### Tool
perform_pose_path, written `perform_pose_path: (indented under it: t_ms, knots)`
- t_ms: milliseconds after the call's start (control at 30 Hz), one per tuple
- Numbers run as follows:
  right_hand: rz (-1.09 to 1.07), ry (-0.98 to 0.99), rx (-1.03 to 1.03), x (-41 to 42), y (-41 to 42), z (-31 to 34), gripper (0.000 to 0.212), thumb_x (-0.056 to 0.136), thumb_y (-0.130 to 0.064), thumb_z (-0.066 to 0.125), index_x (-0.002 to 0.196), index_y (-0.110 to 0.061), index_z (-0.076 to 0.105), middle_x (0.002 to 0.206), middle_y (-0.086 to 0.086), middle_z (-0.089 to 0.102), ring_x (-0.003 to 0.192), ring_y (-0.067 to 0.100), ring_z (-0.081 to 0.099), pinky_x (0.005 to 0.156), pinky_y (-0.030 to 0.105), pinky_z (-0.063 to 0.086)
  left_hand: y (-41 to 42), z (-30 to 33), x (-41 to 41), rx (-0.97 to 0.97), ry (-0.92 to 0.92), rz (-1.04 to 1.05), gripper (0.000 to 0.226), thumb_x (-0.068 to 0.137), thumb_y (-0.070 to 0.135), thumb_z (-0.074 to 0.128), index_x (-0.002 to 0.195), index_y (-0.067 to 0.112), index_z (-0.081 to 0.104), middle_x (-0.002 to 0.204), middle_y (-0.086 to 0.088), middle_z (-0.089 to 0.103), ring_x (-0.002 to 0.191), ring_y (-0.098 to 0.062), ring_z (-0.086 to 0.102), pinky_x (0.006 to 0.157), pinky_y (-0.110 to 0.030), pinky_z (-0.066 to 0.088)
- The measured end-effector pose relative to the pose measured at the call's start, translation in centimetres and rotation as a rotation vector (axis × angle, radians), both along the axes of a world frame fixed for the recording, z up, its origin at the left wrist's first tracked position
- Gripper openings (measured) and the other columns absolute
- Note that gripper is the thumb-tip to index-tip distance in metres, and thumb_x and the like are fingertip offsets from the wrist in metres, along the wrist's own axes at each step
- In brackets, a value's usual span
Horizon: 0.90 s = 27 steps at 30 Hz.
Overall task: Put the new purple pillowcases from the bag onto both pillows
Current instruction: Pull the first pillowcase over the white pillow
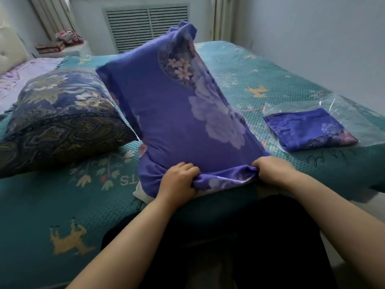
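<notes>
Fabric: purple pillowcase (183, 113) soft, slack; I'd grip its open hem.
Hands: left hand (179, 182), right hand (270, 170), 2 bunching hem.

Bag (352, 113) right of pillow (179, 113) (on bed (41, 205))

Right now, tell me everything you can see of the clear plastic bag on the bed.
The clear plastic bag lies flat on the teal bedspread, to the right of the pillow being covered and near the bed's right edge. It is thin, glossy and crinkled, catching light along its folds. Inside it lies a folded purple pillowcase with a floral print, its hemmed edge toward the bag's left side. Neither hand touches the bag. Whether its mouth is open cannot be told.
</notes>
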State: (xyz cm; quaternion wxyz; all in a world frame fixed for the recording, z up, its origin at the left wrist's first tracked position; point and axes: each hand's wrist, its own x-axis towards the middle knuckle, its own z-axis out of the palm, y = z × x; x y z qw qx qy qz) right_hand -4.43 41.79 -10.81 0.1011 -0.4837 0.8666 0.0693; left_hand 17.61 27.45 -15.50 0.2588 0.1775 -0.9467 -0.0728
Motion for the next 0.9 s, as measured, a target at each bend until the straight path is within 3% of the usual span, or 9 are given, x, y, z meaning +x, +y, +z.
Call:
perform_pose_path:
  t_ms: [233, 333, 400, 467, 533, 667, 733, 800, 900]
  knots:
    - [-0.093, 0.2, 0.376, 2.1, -1.0, 1.6, 0.035, 0.091, -0.02, 0.046, 0.124, -0.023, 0.056, 0.135, 0.001, 0.055, 0.127, 0.022, 0.048, 0.107, 0.046, 0.025, -0.2, 0.2, 2.0, 0.064, -0.087, -0.075, 0.046, 0.058, 0.02, 0.039, 0.087, 0.024, 0.074, 0.097, 0.012, 0.072, 0.094, -0.017, 0.065, 0.086, -0.026, 0.042]
    - [0.009, 0.355, -0.44, 4.1, -2.1, 2.1, 0.025, 0.085, -0.012, 0.044, 0.096, -0.022, 0.065, 0.102, 0.004, 0.067, 0.099, 0.027, 0.063, 0.092, 0.04, 0.039, 0.1, -0.2, 2.5, 0.172, -0.205, -0.077, 0.047, 0.056, 0.011, 0.042, 0.089, 0.02, 0.076, 0.109, 0.008, 0.07, 0.124, -0.021, 0.054, 0.106, -0.026, 0.03]
    - [0.186, 0.259, -0.936, 5.4, -3.9, 1.8, 0.025, 0.083, -0.018, 0.045, 0.098, -0.023, 0.065, 0.109, 0.003, 0.065, 0.102, 0.028, 0.061, 0.088, 0.042, 0.042, 0.4, -0.4, 2.6, 0.191, -0.214, -0.07, 0.05, 0.057, 0.009, 0.042, 0.093, 0.02, 0.075, 0.112, 0.006, 0.07, 0.129, -0.023, 0.048, 0.109, -0.029, 0.026]
    - [0.253, 0.009, -0.682, 6.3, -5.5, 0.4, 0.049, 0.091, -0.043, 0.045, 0.139, -0.032, 0.04, 0.152, -0.001, 0.031, 0.141, 0.022, 0.027, 0.11, 0.052, 0.021, 0.8, 0.0, 2.8, 0.149, -0.114, -0.081, 0.051, 0.059, 0.01, 0.041, 0.097, 0.019, 0.073, 0.11, 0.004, 0.071, 0.123, -0.025, 0.054, 0.106, -0.038, 0.038]
    - [0.215, -0.068, -0.298, 6.4, -6.6, -2.4, 0.08, 0.085, -0.066, 0.041, 0.149, -0.041, -0.001, 0.159, -0.008, -0.012, 0.146, 0.02, -0.011, 0.113, 0.058, -0.003, 0.9, 0.5, 3.3, 0.075, 0.06, 0.013, 0.051, 0.061, 0.012, 0.042, 0.104, 0.017, 0.068, 0.112, 0.002, 0.068, 0.116, -0.022, 0.056, 0.099, -0.038, 0.044]
    - [0.191, -0.072, -0.336, 5.9, -6.8, -4.4, 0.086, 0.081, -0.072, 0.039, 0.145, -0.045, -0.012, 0.156, -0.011, -0.02, 0.145, 0.018, -0.018, 0.113, 0.056, -0.01, -1.1, 0.9, 6.3, 0.244, 0.457, 0.485, 0.058, 0.055, 0.005, 0.045, 0.11, 0.013, 0.058, 0.11, -0.007, 0.062, 0.106, -0.026, 0.053, 0.093, -0.032, 0.039]
    - [0.181, -0.09, -0.355, 5.8, -7.1, -4.0, 0.086, 0.081, -0.072, 0.04, 0.145, -0.046, -0.011, 0.157, -0.012, -0.019, 0.145, 0.016, -0.017, 0.114, 0.054, -0.011, -2.2, 1.5, 7.6, 0.464, 0.611, 0.484, 0.049, 0.057, 0.004, 0.04, 0.1, 0.014, 0.062, 0.095, -0.006, 0.065, 0.09, -0.02, 0.058, 0.08, -0.026, 0.042]
    - [0.172, -0.101, -0.348, 5.9, -7.1, -3.8, 0.088, 0.079, -0.075, 0.04, 0.145, -0.047, -0.011, 0.156, -0.013, -0.019, 0.145, 0.016, -0.018, 0.114, 0.053, -0.012, -2.2, 1.7, 8.5, 0.512, 0.553, 0.357, 0.045, 0.056, 0.003, 0.038, 0.089, 0.024, 0.061, 0.08, -0.003, 0.064, 0.074, -0.013, 0.056, 0.069, -0.023, 0.042]
    - [0.189, -0.082, -0.29, 6.3, -6.7, -4.2, 0.094, 0.074, -0.082, 0.037, 0.145, -0.047, -0.013, 0.156, -0.013, -0.021, 0.144, 0.015, -0.019, 0.114, 0.052, -0.012, -2.4, 0.2, 9.2, 0.404, -0.042, 0.35, 0.011, 0.079, 0.022, 0.047, 0.09, 0.023, 0.05, 0.083, -0.015, 0.065, 0.08, -0.032, 0.061, 0.068, -0.035, 0.045]
